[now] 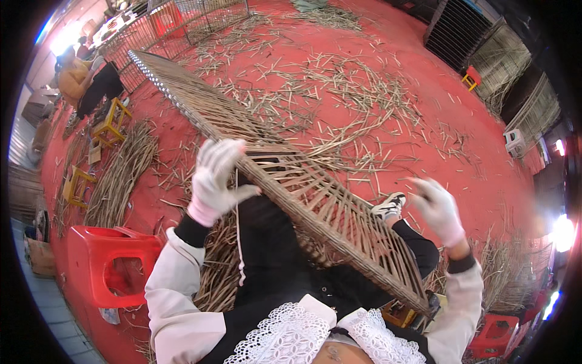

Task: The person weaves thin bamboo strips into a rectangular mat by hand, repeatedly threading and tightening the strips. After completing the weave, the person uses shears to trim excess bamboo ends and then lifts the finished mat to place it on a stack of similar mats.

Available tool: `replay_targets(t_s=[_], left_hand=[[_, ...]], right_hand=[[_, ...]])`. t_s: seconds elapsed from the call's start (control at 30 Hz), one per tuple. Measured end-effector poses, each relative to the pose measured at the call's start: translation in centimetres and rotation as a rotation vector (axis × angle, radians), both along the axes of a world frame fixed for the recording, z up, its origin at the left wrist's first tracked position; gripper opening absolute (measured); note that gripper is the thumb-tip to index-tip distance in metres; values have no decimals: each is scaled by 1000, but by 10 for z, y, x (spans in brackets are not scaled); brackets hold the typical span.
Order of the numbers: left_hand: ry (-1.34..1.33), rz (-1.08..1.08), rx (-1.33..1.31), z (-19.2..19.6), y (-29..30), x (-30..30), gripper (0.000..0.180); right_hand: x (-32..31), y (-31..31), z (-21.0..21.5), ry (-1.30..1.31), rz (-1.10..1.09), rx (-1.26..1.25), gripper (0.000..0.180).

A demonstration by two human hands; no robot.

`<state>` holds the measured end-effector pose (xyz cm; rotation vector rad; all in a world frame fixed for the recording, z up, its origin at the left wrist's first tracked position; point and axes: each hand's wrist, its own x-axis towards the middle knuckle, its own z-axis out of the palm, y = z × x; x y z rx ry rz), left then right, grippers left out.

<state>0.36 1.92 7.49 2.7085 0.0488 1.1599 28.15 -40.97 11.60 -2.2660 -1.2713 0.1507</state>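
Observation:
A long brown panel [339, 209] woven from slats or stalks, with a thick bound rim, slants across my lap from far left to near right. In a white glove with pinkish patches, my left hand [213, 185] grips the panel's near rim around its middle. Its fingers lie over the rim and the thumb sticks out below. To the right, my right hand [438, 209], also gloved, is raised in the air beside the panel, fingers apart and nothing visible in them. A thin white cord [239, 242] hangs below my left hand.
Loose stalks [357, 91] litter the red floor, with a bundle [124, 176] at left. A red plastic stool [112, 267] stands near left; yellow stools [112, 121] are farther back. Another person [76, 79] sits far left. Dark stacked panels [458, 33] stand far right.

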Motion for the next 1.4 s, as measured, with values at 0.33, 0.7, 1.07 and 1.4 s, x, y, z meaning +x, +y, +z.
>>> replay_targets(t_s=[0.33,0.7,1.07,1.4], left_hand=[[423,-128,36,13,72,18,64],[613,-176,91,46,75,30,56],[673,-67,46,49,58,31,46],[474,-132,26,29,63,16,39]], right_hand=[[-51,329,-38,261,688,118,24],[-36,361,-66,212,751,-206,21],[-87,327,-22,999,307,-36,34],[-149,306,-20,-167,491,63,18]])
